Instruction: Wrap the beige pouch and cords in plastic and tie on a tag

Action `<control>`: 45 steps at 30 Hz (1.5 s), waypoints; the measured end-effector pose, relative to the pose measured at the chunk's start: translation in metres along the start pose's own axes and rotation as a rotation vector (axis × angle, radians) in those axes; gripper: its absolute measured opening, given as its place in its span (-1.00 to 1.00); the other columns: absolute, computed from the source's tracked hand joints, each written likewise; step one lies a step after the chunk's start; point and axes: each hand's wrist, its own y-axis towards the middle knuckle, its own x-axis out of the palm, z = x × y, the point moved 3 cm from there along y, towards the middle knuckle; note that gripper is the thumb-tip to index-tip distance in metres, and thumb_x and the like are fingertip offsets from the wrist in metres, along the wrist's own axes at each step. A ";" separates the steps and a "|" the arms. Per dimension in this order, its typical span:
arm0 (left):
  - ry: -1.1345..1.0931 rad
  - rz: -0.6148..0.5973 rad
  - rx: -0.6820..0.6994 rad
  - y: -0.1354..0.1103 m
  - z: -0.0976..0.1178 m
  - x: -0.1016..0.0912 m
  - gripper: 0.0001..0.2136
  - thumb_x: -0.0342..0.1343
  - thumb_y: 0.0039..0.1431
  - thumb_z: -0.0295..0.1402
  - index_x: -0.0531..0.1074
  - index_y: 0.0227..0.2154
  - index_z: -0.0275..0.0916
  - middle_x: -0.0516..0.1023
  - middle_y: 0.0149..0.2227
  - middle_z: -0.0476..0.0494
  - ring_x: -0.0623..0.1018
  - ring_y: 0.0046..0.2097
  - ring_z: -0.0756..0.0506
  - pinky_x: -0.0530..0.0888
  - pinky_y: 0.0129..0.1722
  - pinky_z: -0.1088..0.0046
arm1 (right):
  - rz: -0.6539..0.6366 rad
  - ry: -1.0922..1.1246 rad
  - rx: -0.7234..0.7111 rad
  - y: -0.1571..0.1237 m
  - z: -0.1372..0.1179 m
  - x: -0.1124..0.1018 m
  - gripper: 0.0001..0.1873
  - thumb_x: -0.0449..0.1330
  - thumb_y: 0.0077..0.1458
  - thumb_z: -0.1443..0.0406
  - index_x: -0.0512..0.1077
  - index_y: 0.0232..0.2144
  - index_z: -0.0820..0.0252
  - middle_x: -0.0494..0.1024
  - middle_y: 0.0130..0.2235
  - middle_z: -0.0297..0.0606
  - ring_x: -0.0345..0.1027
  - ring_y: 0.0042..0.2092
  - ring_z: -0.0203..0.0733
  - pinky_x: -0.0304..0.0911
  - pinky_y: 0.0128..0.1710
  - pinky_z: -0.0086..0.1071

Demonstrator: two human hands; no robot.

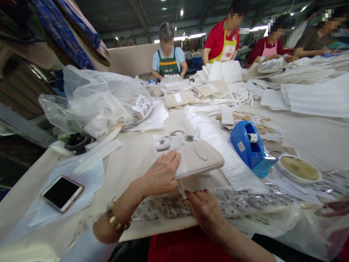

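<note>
A pale beige handbag (201,156) with an oval patch lies tilted in front of me. My left hand (163,173) grips its near left part, fingers together on top and the thumb by the lower edge. Close below the bag, my right hand (204,209) is closed in a pinch on a thin whitish strip (183,189) that reaches up to the bag's underside. The strip's material is hard to tell. Behind the bag, white-wrapped rings (163,143) of its handle or strap show under clear film. A blue tape dispenser (247,147) stands to the right.
At left a phone (62,193) rests on white sheets, near a big clear plastic bag (100,98). A round tub (298,169) stands at right. White foam sheets (319,94) and more beige pieces (180,98) lie farther back. Several co-workers stand across the table.
</note>
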 end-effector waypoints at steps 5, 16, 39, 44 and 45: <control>0.051 0.059 0.017 0.003 0.006 0.009 -0.25 -0.01 -0.07 -0.38 -0.07 0.21 -0.55 -0.05 0.28 -0.53 -0.02 0.30 -0.29 -0.01 0.26 0.15 | -0.238 0.596 0.517 0.002 -0.002 0.002 -0.59 0.14 -0.03 0.39 0.40 -0.06 0.26 0.37 -0.59 -0.44 0.22 -0.56 -0.31 0.12 -0.55 -0.47; 0.146 0.269 0.043 0.007 0.022 0.062 -0.21 0.02 -0.09 -0.34 -0.07 0.20 -0.64 -0.14 0.26 -0.70 -0.10 0.29 -0.45 -0.06 0.22 -0.09 | -0.293 0.757 0.254 -0.025 -0.007 -0.012 -0.38 -0.09 -0.17 0.52 0.33 -0.01 0.22 0.59 -0.19 -0.21 0.49 -0.22 -0.20 0.40 -0.27 -0.42; 0.221 0.472 0.285 0.002 0.020 0.101 -0.33 -0.02 0.06 -0.32 0.00 0.16 -0.70 -0.06 0.21 -0.82 -0.10 0.26 -0.56 0.10 0.17 -0.17 | -0.184 0.058 -0.396 0.017 -0.001 -0.045 -0.75 -0.08 0.23 0.41 0.39 -0.33 0.17 0.47 -0.42 -0.25 0.33 -0.40 -0.25 0.28 -0.38 -0.37; 0.205 0.474 0.322 0.001 0.018 0.101 -0.33 -0.06 0.09 -0.29 -0.02 0.17 -0.69 -0.05 0.22 -0.77 -0.13 0.26 -0.54 0.11 0.19 -0.11 | -0.121 0.046 -0.421 0.022 0.016 -0.033 -0.74 -0.12 0.15 0.45 0.36 -0.33 0.21 0.44 0.00 0.01 0.16 0.17 -0.01 0.18 0.09 0.05; 0.194 0.456 0.333 0.001 0.017 0.101 -0.32 -0.05 0.08 -0.28 -0.03 0.17 -0.70 -0.07 0.23 -0.76 -0.14 0.27 -0.53 0.10 0.20 -0.10 | -0.136 0.044 -0.427 0.020 0.020 -0.030 -0.74 -0.12 0.13 0.46 0.35 -0.29 0.22 0.42 0.03 0.03 0.11 0.20 0.01 0.17 0.10 0.08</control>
